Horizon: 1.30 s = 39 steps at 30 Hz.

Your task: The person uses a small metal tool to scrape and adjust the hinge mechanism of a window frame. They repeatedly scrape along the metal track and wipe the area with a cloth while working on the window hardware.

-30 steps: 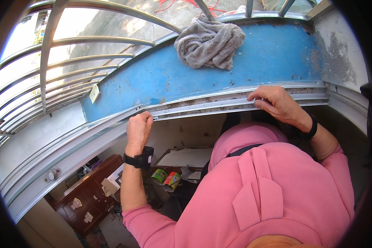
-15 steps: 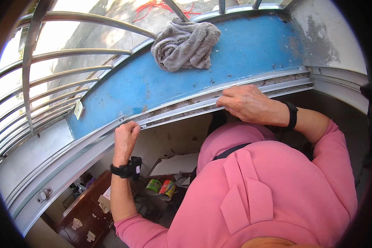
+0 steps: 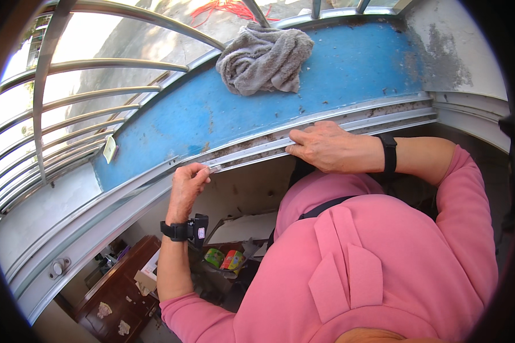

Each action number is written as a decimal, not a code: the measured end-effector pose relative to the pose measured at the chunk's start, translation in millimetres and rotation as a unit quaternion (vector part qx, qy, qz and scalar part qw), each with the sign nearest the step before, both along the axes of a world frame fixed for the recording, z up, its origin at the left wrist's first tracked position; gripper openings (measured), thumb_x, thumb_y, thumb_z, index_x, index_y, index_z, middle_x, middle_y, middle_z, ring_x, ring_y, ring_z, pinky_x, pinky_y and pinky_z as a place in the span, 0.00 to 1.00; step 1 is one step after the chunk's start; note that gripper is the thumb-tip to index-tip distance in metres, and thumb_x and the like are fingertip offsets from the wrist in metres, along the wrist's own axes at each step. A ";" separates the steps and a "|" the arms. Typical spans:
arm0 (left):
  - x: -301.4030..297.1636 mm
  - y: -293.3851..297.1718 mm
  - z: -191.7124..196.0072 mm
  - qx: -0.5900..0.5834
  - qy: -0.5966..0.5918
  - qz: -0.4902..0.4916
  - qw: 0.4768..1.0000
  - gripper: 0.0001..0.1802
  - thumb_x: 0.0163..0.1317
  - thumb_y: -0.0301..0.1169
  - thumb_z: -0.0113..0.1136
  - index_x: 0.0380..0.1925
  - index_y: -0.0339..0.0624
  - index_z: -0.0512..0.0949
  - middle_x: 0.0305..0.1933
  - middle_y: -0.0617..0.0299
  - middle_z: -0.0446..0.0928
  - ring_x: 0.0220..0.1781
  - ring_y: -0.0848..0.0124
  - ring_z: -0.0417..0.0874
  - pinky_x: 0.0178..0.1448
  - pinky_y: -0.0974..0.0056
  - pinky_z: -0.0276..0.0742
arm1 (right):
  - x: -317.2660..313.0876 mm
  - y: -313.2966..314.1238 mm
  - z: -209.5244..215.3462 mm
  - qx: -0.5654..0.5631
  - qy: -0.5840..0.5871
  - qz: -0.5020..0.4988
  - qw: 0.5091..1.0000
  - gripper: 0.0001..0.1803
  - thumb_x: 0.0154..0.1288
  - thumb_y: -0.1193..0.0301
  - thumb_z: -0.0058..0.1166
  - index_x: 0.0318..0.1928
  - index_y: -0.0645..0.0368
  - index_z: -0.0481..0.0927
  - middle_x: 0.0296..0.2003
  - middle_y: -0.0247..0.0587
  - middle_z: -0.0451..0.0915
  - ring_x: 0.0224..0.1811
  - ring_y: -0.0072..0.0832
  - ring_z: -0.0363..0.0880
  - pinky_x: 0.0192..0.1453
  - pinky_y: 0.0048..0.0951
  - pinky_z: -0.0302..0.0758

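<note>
A metal sliding-window track (image 3: pixel 252 148), its grooves full of dirt, runs across in front of me. My left hand (image 3: pixel 187 186) is at the sash's end, fingers pinched together beside a small pale bit at the track; what they hold is too small to make out. Farther right along the same track, my right hand (image 3: pixel 323 147) has its fingers curled in, their tips down on the rail; anything under them is hidden. Beyond the track, a crumpled grey towel (image 3: pixel 263 60) lies on the blue sill (image 3: pixel 349 63).
Metal window bars (image 3: pixel 120 64) curve along the far left side. A small pale dish-like piece (image 3: pixel 109 148) stands at the sill's left edge. The sliding sash (image 3: pixel 86 246) with a round latch fills the lower left. Inside stand a dark red-brown cabinet (image 3: pixel 117 297) and two colourful containers (image 3: pixel 232 260).
My right hand has slid a little left along the track. My left hand has shifted slightly right, so the two are closer together. The towel lies as before.
</note>
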<state>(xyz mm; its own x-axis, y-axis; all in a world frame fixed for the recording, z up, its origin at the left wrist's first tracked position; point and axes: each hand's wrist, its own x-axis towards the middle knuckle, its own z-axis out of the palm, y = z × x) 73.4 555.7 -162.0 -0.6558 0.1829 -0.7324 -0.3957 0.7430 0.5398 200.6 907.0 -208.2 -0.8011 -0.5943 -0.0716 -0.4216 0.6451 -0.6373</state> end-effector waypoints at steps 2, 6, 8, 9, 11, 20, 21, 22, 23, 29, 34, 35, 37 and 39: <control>1.7 7.3 -0.7 0.013 -0.007 0.005 1.000 0.10 0.71 0.32 0.64 0.35 0.36 0.86 0.25 0.70 0.79 0.22 0.84 0.71 0.26 0.74 0.65 | -3.4 -7.4 -4.6 -0.022 0.010 0.000 1.000 0.09 0.67 0.71 0.53 0.41 0.64 0.80 0.41 0.48 0.75 0.40 0.43 0.84 0.40 0.46 0.79; 5.2 28.5 -5.7 0.025 -0.010 -0.036 0.999 0.09 0.72 0.32 0.63 0.37 0.37 0.84 0.26 0.70 0.79 0.22 0.85 0.71 0.25 0.77 0.62 | -7.9 -20.2 -13.1 -0.030 0.015 -0.008 0.999 0.09 0.67 0.71 0.53 0.40 0.64 0.80 0.40 0.47 0.75 0.38 0.42 0.84 0.38 0.46 0.80; 6.4 40.3 -7.7 0.030 -0.010 -0.054 0.998 0.09 0.72 0.32 0.63 0.37 0.37 0.85 0.26 0.70 0.80 0.22 0.85 0.71 0.25 0.76 0.62 | -10.1 -24.5 -15.9 -0.039 0.016 -0.015 0.999 0.09 0.67 0.71 0.53 0.40 0.64 0.81 0.40 0.47 0.75 0.36 0.42 0.84 0.37 0.45 0.80; 7.2 46.0 -8.2 0.026 -0.003 -0.062 0.998 0.10 0.72 0.32 0.63 0.38 0.36 0.85 0.26 0.70 0.80 0.22 0.85 0.71 0.25 0.76 0.63 | -12.5 -26.5 -17.5 -0.039 0.019 -0.012 0.999 0.08 0.68 0.71 0.53 0.40 0.64 0.81 0.40 0.47 0.75 0.35 0.42 0.84 0.37 0.45 0.80; 8.6 56.5 -8.1 0.014 0.006 -0.081 0.997 0.10 0.72 0.32 0.63 0.38 0.36 0.86 0.26 0.70 0.80 0.23 0.85 0.71 0.26 0.76 0.63 | -17.4 -30.9 -20.2 -0.051 0.031 -0.009 0.998 0.08 0.68 0.71 0.53 0.39 0.63 0.81 0.40 0.47 0.75 0.34 0.41 0.84 0.36 0.45 0.80; 20.6 83.3 -13.7 0.059 -0.028 -0.046 0.997 0.10 0.72 0.32 0.63 0.37 0.35 0.86 0.26 0.69 0.80 0.23 0.84 0.71 0.27 0.75 0.65 | -22.7 -41.6 -25.3 -0.067 0.014 -0.025 0.997 0.09 0.69 0.70 0.53 0.38 0.63 0.80 0.41 0.48 0.76 0.35 0.43 0.85 0.35 0.46 0.80; 22.3 82.2 -11.5 0.059 -0.041 -0.027 0.997 0.10 0.72 0.32 0.63 0.38 0.35 0.85 0.26 0.70 0.80 0.23 0.85 0.71 0.26 0.76 0.63 | -22.3 -42.1 -22.8 -0.078 0.015 -0.027 0.996 0.08 0.69 0.70 0.53 0.38 0.63 0.80 0.41 0.48 0.76 0.35 0.43 0.85 0.36 0.47 0.79; 22.7 80.7 -8.3 0.078 -0.038 -0.033 0.996 0.10 0.72 0.32 0.63 0.38 0.35 0.85 0.26 0.69 0.80 0.23 0.84 0.70 0.26 0.76 0.63 | -22.4 -42.8 -19.3 -0.085 0.012 -0.031 0.996 0.08 0.69 0.70 0.53 0.39 0.63 0.80 0.41 0.48 0.76 0.36 0.44 0.85 0.36 0.47 0.79; 22.8 78.7 -3.9 0.084 -0.040 -0.031 0.995 0.10 0.72 0.32 0.63 0.37 0.35 0.85 0.26 0.69 0.80 0.22 0.84 0.70 0.26 0.76 0.63 | -23.2 -43.9 -15.0 -0.074 -0.011 -0.027 0.997 0.08 0.69 0.71 0.53 0.39 0.63 0.80 0.40 0.48 0.76 0.36 0.44 0.85 0.36 0.47 0.79; -15.8 78.0 16.4 0.074 0.024 -0.015 0.997 0.10 0.70 0.30 0.63 0.36 0.33 0.85 0.25 0.65 0.81 0.22 0.80 0.73 0.27 0.71 0.66 | -53.6 -46.8 5.6 -0.113 0.038 -0.108 0.987 0.11 0.69 0.75 0.51 0.49 0.64 0.79 0.44 0.50 0.76 0.38 0.49 0.84 0.40 0.48 0.80; -29.1 62.4 22.2 -0.164 0.321 -0.240 0.901 0.10 0.65 0.29 0.59 0.36 0.33 0.85 0.25 0.45 0.82 0.27 0.56 0.85 0.38 0.56 0.79 | -42.1 -25.8 5.1 -0.105 -0.015 -0.166 0.980 0.16 0.69 0.76 0.52 0.56 0.60 0.79 0.45 0.48 0.76 0.39 0.50 0.82 0.41 0.48 0.79; -21.6 52.0 27.4 -0.119 0.266 -0.188 0.938 0.11 0.66 0.30 0.59 0.34 0.33 0.85 0.24 0.50 0.82 0.26 0.63 0.83 0.37 0.60 0.78 | -34.9 -20.4 4.6 -0.111 -0.011 -0.145 0.983 0.16 0.69 0.77 0.52 0.57 0.58 0.79 0.44 0.47 0.76 0.38 0.48 0.81 0.40 0.47 0.78; -7.2 32.3 33.9 -0.119 0.209 -0.155 0.958 0.11 0.67 0.31 0.59 0.33 0.33 0.84 0.23 0.54 0.81 0.25 0.67 0.82 0.36 0.62 0.77 | -26.1 -16.8 2.8 -0.106 -0.025 -0.110 0.988 0.14 0.69 0.75 0.54 0.54 0.57 0.81 0.42 0.45 0.76 0.39 0.46 0.81 0.41 0.46 0.77; 2.1 15.9 35.4 -0.108 0.158 -0.126 0.973 0.13 0.68 0.33 0.60 0.31 0.33 0.83 0.21 0.60 0.80 0.24 0.74 0.79 0.34 0.65 0.74 | -22.2 -19.1 1.7 -0.106 -0.008 -0.090 0.990 0.09 0.67 0.74 0.56 0.46 0.58 0.82 0.42 0.46 0.77 0.39 0.47 0.82 0.41 0.48 0.78</control>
<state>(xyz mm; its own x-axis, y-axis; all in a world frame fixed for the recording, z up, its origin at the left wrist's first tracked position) 75.5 571.6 -126.6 -0.8089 0.2321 -0.5403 -0.0253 0.9042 0.4263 178.5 887.9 -206.4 -0.8955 -0.4442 0.0264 -0.3002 0.5593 -0.7727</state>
